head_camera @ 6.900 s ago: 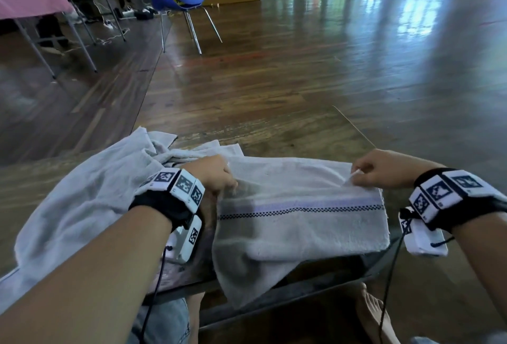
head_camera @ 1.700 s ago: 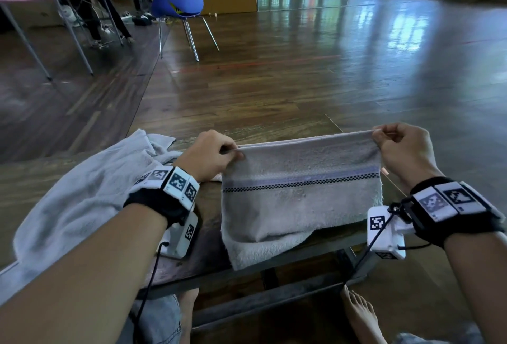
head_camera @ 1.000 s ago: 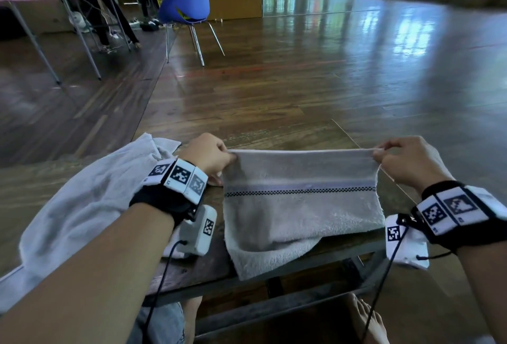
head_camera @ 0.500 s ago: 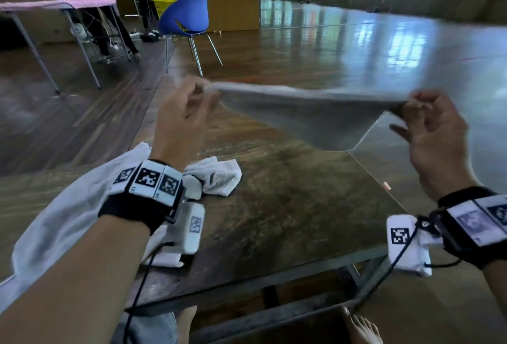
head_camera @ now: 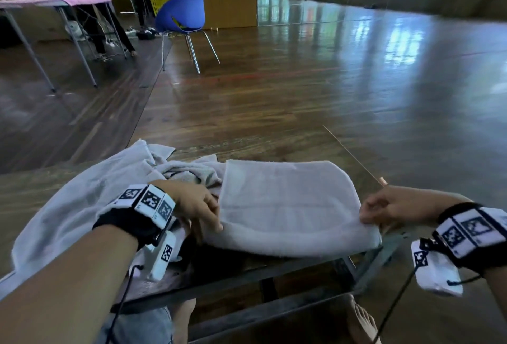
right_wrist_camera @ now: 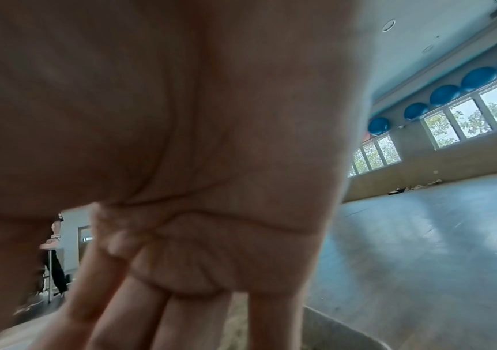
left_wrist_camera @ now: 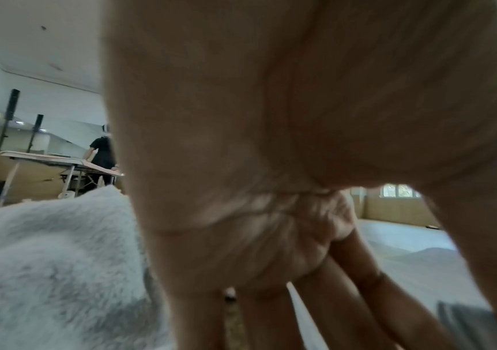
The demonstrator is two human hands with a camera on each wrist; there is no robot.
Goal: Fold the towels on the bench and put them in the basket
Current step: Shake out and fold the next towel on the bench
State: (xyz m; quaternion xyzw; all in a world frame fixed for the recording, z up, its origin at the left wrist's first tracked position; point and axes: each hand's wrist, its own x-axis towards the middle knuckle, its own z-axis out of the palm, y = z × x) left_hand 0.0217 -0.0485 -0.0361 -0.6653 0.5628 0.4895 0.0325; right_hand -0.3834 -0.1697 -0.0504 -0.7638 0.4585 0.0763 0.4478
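Note:
A pale folded towel (head_camera: pixel 288 201) lies flat on the wooden bench (head_camera: pixel 247 275), with its fold along the near edge. My left hand (head_camera: pixel 208 220) pinches its near left corner, thumb on top. At the near right corner, my right hand (head_camera: pixel 367 215) pinches the towel's edge. In the left wrist view the fingers (left_wrist_camera: pixel 271 319) point down beside the towel (left_wrist_camera: pixel 406 255). The right wrist view shows mostly palm and downward fingers (right_wrist_camera: pixel 181 319); the towel is hidden there. A large unfolded grey towel (head_camera: pixel 82 201) is heaped to the left, under my left forearm.
A crumpled smaller towel (head_camera: pixel 189 173) lies behind my left hand. A blue chair (head_camera: pixel 183 14) and a yellow basket (head_camera: pixel 159 3) stand far back on the wooden floor, beside a pink-topped table (head_camera: pixel 55 1). My bare foot (head_camera: pixel 362 321) is under the bench's right end.
Half a second ago both hands held the towel up in the air. It has come down flat on the bench, folded over, and both hands have dropped to its near corners.

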